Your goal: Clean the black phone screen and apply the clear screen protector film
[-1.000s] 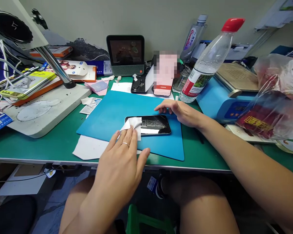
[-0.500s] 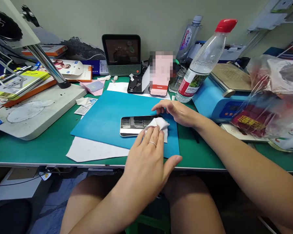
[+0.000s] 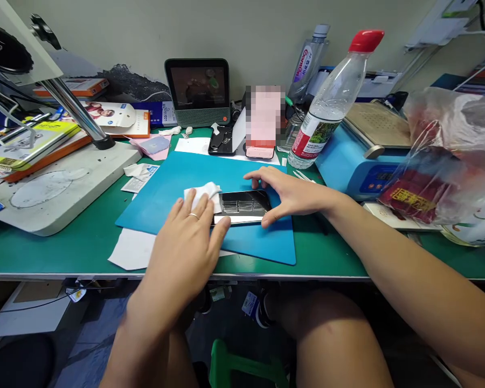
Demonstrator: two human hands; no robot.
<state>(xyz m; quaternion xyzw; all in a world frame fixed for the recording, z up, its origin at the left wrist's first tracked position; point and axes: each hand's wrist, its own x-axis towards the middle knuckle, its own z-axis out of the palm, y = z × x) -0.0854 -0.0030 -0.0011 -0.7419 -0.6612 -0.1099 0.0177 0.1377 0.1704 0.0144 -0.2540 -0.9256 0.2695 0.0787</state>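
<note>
A smartphone (image 3: 246, 207) lies flat on a blue mat (image 3: 161, 183), its dark glossy screen facing up with bright reflections. My left hand (image 3: 188, 237) presses a white wipe (image 3: 202, 193) with outstretched fingers at the phone's left end, covering that end. At the other end, my right hand (image 3: 285, 194) spans the phone's right edge. Its thumb sits at the near corner and its fingers curl by the far side; exact contact of those fingers is hard to see.
Behind the mat stand a smart display (image 3: 198, 91), a pink-screened phone (image 3: 262, 118) and a tilted water bottle (image 3: 331, 102). To the right are a blue machine (image 3: 343, 167) and a plastic bag (image 3: 448, 161). A white stand base (image 3: 64, 188) occupies the left.
My left hand and the wipe have moved left, from the phone's right end to its left end. My right hand has lowered its thumb to the phone's right corner.
</note>
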